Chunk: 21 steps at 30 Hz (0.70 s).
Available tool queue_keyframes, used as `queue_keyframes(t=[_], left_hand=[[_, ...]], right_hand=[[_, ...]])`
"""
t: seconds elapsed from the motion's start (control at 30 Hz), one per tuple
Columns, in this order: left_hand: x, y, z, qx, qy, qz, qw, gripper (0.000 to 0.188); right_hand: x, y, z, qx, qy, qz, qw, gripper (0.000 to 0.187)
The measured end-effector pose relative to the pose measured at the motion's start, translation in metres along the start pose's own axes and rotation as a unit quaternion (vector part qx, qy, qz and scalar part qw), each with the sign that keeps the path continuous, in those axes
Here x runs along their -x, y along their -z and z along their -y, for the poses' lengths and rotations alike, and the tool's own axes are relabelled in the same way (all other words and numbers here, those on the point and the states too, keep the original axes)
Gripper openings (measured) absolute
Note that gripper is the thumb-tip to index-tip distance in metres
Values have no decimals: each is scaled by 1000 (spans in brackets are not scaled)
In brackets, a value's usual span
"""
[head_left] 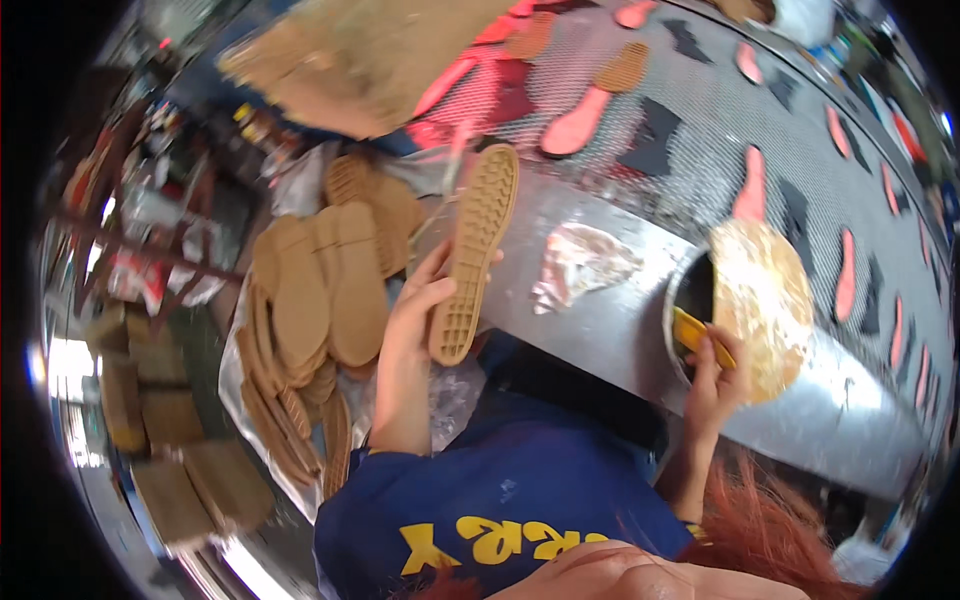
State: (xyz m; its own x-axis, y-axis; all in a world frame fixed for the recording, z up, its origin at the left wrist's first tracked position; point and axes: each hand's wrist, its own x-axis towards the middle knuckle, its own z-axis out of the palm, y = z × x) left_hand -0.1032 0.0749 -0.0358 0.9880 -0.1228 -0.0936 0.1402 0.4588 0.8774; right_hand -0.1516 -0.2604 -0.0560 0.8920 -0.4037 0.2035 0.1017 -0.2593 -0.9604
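A tan rubber shoe sole stands nearly upright in my left hand, its ridged tread with a grid at the heel facing up. My fingers wrap its edge around the middle. My right hand pinches a flat yellow tool handle at the mouth of a metal pot. The tool's far end is hidden inside the pot. A round cover, crusted with cream-coloured residue, lies over the pot's right part. Between my hands, a crumpled stained cloth rests on the metal ledge.
Many tan soles are heaped on plastic at my left. Beyond the ledge, a mesh conveyor carries pink insoles, black cut pieces and tan soles. A large brown sheet hangs over its left end. Cardboard boxes stand lower left.
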Motion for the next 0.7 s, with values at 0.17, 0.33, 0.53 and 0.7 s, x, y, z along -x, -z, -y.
queue_keyframes(t=[0.17,0.33,0.53,0.7], left_hand=[[-8,-33,33,299,112,113,941,68],[-11,-49,55,405,117,230,877,68],[-1,-61,62,224,61,195,953,64],[6,-84,75,108,82,253,958,76]], right_hand=[[-5,3,5,-41,-17,-6,999,12],[-5,7,0,-13,16,-31,999,11],[-5,10,4,44,51,-34,997,10],[-6,-1,19,-248,70,-158,953,12]])
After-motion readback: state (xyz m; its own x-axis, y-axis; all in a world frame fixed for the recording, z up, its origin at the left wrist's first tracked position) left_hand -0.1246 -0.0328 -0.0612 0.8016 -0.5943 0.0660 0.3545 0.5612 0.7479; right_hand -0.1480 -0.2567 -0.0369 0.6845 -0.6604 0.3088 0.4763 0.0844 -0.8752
